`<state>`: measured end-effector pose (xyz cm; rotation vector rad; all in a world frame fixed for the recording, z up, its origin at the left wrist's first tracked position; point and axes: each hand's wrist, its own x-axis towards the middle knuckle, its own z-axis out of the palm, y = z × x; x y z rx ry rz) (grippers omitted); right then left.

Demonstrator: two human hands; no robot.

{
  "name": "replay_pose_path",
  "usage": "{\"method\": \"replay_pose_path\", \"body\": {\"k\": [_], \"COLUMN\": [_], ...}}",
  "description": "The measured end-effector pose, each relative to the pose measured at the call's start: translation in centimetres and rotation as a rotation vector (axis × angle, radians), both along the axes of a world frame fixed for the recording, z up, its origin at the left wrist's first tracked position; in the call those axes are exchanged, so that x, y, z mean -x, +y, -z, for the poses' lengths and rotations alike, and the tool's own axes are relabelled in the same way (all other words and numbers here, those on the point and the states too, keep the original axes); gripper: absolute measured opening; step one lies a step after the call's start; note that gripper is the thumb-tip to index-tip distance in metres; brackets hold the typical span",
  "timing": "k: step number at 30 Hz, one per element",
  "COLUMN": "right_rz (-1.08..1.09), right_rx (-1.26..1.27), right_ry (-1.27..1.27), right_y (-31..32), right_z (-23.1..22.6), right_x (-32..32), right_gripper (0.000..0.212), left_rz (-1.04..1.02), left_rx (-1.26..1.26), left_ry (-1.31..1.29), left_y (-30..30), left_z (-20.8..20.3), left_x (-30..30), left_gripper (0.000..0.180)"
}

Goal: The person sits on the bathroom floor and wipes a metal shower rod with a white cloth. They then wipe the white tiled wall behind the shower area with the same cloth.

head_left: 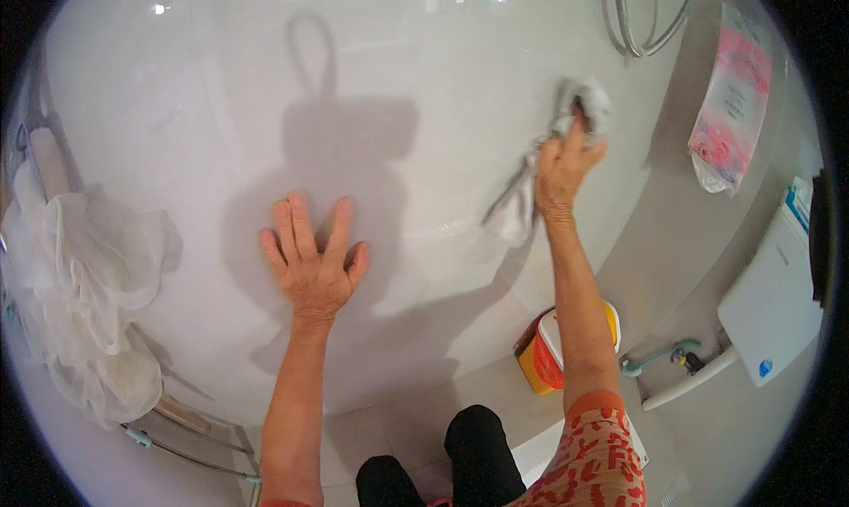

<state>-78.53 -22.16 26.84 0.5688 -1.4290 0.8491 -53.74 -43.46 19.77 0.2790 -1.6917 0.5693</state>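
My left hand point(311, 264) lies flat against the pale, glossy wall point(478, 109), its fingers spread and nothing in it. Higher up and to the right, my right hand point(566, 171) presses a white and grey cloth point(591, 104) to the same wall. Its fingers reach into the bunched part of the cloth, and a loose end point(515, 211) hangs down left of the wrist. The hand is slightly blurred. A shadow of my head and arms falls across the wall between the two hands.
White mesh netting point(102, 277) hangs at the left. A metal shower hose point(630, 29) loops at the upper right, near a pink floral bag point(730, 109). Below are a white cistern point(771, 295) with pipes and a yellow-and-red bin with a white lid point(550, 334).
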Motion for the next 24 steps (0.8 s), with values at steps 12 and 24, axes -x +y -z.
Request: {"method": "replay_pose_path", "body": {"k": [12,24], "right_rz": [-0.019,-0.34], "right_rx": [0.046,-0.324], "right_ry": [0.152,0.466], "right_y": [-3.9,-14.0], "right_z": [-6.0,-3.4], "right_x": [-3.9,-16.5], "right_gripper": [0.045,0.012], "left_rz": [0.126,0.128], "left_rx": [0.01,-0.015], "left_ry": [0.106,0.08], "left_y": [-0.5,-0.4], "left_z": [0.5,0.8], "left_x": [0.5,0.3], "left_gripper": [0.053,0.049]}}
